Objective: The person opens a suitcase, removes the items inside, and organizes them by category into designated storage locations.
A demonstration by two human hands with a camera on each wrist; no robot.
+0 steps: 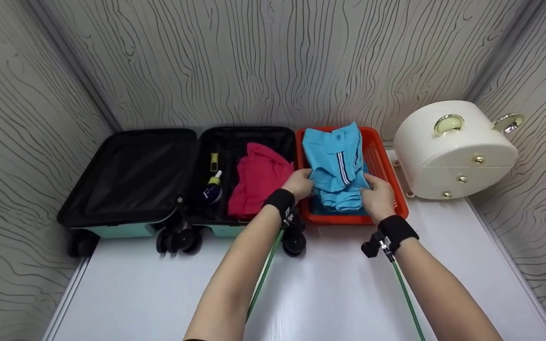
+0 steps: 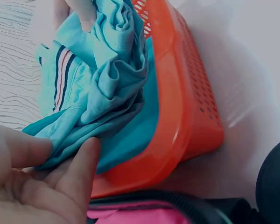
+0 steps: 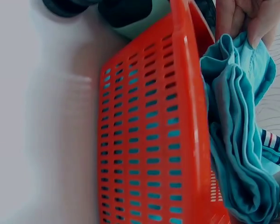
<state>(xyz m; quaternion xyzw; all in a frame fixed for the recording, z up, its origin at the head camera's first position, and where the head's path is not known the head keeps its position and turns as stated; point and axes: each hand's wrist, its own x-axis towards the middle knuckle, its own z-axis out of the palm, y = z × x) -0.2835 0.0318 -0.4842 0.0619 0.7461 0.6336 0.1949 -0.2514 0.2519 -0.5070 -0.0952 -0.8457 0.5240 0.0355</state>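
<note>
A folded light-blue garment [image 1: 325, 158] with a button and dark-and-white striped trim is held over the red plastic basket [image 1: 349, 219]. My left hand [image 1: 300, 183] pinches its left edge between thumb and fingers, while my right hand [image 1: 379, 198] grips the right edge. In the right wrist view the garment's folded layers [image 3: 240, 135] hang together in a thick bundle. Beneath it, a darker blue cloth [image 2: 142, 135] lies inside the basket, partly covered.
Left of the basket lies an open suitcase [image 1: 131, 175] with black lining. Its right half holds a pink garment [image 1: 261, 177], a dark bottle with a white tip [image 1: 213, 192] and a small yellow-and-black item [image 1: 214, 161]. A cream case with gold handles [image 1: 448, 151] stands at right.
</note>
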